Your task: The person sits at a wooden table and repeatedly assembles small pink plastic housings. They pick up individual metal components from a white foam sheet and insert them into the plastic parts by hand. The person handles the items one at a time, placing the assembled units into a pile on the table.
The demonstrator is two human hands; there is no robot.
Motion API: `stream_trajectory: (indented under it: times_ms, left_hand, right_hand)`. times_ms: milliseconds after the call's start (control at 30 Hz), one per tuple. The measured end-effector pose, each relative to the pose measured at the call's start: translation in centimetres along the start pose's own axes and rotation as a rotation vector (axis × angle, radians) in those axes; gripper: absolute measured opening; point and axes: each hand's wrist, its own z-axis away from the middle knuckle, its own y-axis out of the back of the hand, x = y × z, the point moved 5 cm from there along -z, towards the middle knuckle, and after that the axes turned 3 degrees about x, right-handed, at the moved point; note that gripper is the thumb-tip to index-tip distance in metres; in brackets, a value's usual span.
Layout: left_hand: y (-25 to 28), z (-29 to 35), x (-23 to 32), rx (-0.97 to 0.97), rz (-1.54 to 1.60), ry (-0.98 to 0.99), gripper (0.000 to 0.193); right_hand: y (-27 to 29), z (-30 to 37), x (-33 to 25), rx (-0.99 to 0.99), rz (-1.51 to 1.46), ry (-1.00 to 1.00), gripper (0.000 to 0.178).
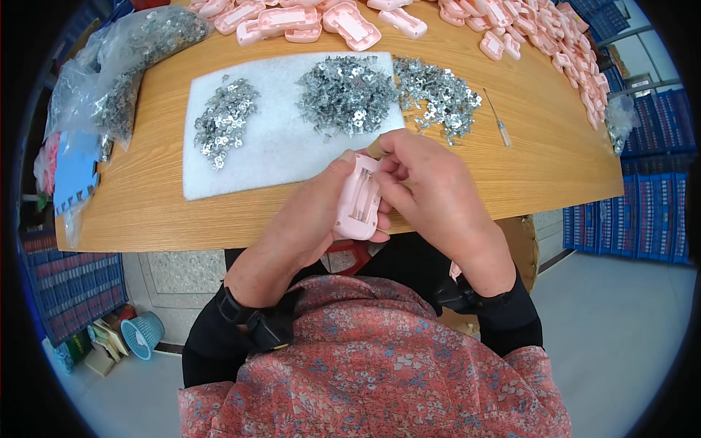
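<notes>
A pink plastic housing (355,228) with an open battery compartment rests in my left hand (312,206), just past the table's near edge. The thumb lies along its upper left side and fingertips show under its right side. Metal contacts show inside the slot. My right hand (436,179) is closed in a pinch at the housing's upper right edge. Whatever sits between those fingertips is hidden. A tan covering shows on a finger at the housing's top. Beyond the hands, a white foam sheet (274,157) carries a large pile of small metal contact pieces (347,95) and a smaller pile (225,120).
Another metal pile (442,98) lies right of the sheet, beside a thin screwdriver (498,119). Pink housings (350,25) line the far side, and more are heaped (558,51) at far right. A clear bag of metal pieces (120,91) stands left. Blue crates (642,208) are stacked right.
</notes>
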Motion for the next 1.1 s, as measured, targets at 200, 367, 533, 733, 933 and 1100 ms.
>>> stream_trajectory:
  times_ms: [200, 367, 533, 733, 933, 1100]
  left_hand:
    - [0.0, 0.0, -0.2, -0.097, 0.028, -0.045, 0.053]
    - [-0.2, 0.0, -0.1, -0.082, 0.019, -0.036, 0.051]
    - [-0.7, 0.6, 0.4, -0.114, -0.04, -0.042, 0.048]
    - [0.4, 1.1, 1.6, 0.004, -0.709, -0.454, 0.035]
    - [-1.0, 1.8, 3.0, 0.048, -1.158, -0.54, 0.033]
    - [0.9, 0.9, 1.4, -0.068, -0.292, -0.264, 0.033]
  right_hand:
    - [0.9, 0.7, 1.3, 0.001, -0.139, -0.133, 0.021]
    - [-0.4, 1.3, 2.3, -0.084, -0.34, -0.323, 0.017]
    - [-1.4, 1.7, 3.9, -0.129, -0.646, -0.381, 0.022]
    - [-1.6, 1.8, 4.5, -0.175, -0.686, -0.404, 0.028]
    - [-1.2, 2.0, 4.1, -0.138, -0.713, -0.411, 0.029]
    - [-0.3, 1.7, 3.2, -0.049, -0.845, -0.33, 0.025]
